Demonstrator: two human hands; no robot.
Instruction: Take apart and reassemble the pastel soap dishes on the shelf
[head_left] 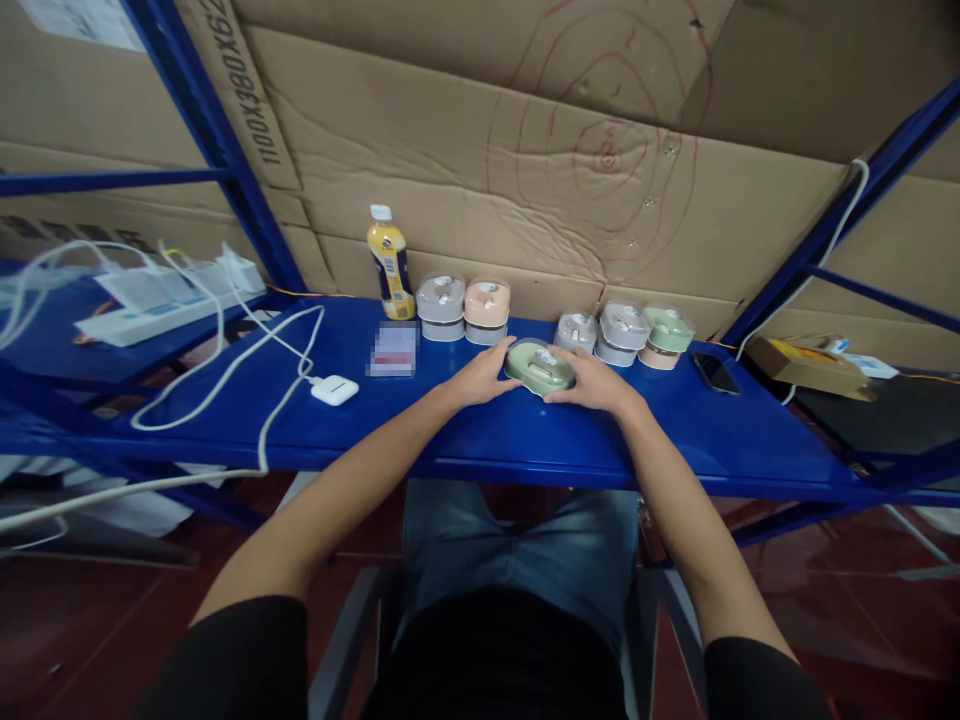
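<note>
A green oval box with a clear lid (539,366) sits at the middle of the blue table, between my two hands. My left hand (486,374) grips its left end, thumb toward the near side. From the right, my right hand (589,380) closes on the other end, its fingers partly hidden behind the box. Beyond my left hand stand a grey stack of similar boxes (442,308) and a peach box on a grey one (487,311). Behind my right hand are a small grey box (576,332), a grey stack (622,334) and a green box over a peach one (667,336).
A yellow bottle (391,265) stands at the back left, with a blurred-out pack (393,349) before it. A white earphone case (334,390) and cables lie farther left. At the right are a phone (715,373) and an open carton (810,367). Cardboard (435,130) backs the table.
</note>
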